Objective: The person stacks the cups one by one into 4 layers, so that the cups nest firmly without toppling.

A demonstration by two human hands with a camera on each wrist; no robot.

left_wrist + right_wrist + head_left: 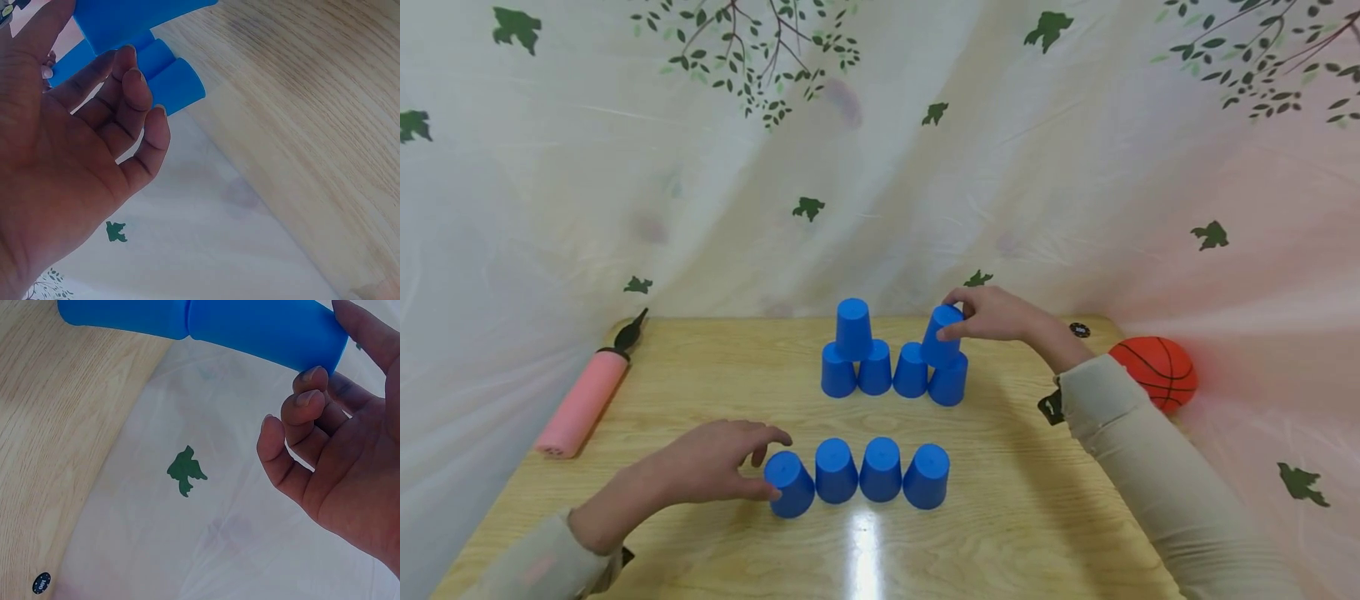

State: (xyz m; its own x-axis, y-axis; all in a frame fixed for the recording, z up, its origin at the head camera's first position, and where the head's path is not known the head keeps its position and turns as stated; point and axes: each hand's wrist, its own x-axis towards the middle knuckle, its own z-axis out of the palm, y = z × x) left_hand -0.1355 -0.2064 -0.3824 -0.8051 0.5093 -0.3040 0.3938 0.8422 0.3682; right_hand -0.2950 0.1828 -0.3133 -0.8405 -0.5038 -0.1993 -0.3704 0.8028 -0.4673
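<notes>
Upside-down blue cups stand on a wooden table (700, 383). The near row (881, 469) holds several cups side by side. My left hand (772, 465) curls round the leftmost cup (792, 487), thumb on its side and fingers over its top; the left wrist view shows the fingers (134, 87) beside the blue cups (178, 84). Farther back, several base cups (875, 371) carry one cup (853, 327) on the left. My right hand (951, 317) pinches another cup (942, 343), tilted on the two right base cups. The right wrist view shows that cup (269, 328) at my fingertips (309, 381).
A pink hand pump (583, 400) lies at the table's left edge. An orange basketball (1153, 372) sits at the right edge, with a small black disc (1079, 330) near the back right corner. A leaf-printed curtain (880, 167) closes in behind and on both sides.
</notes>
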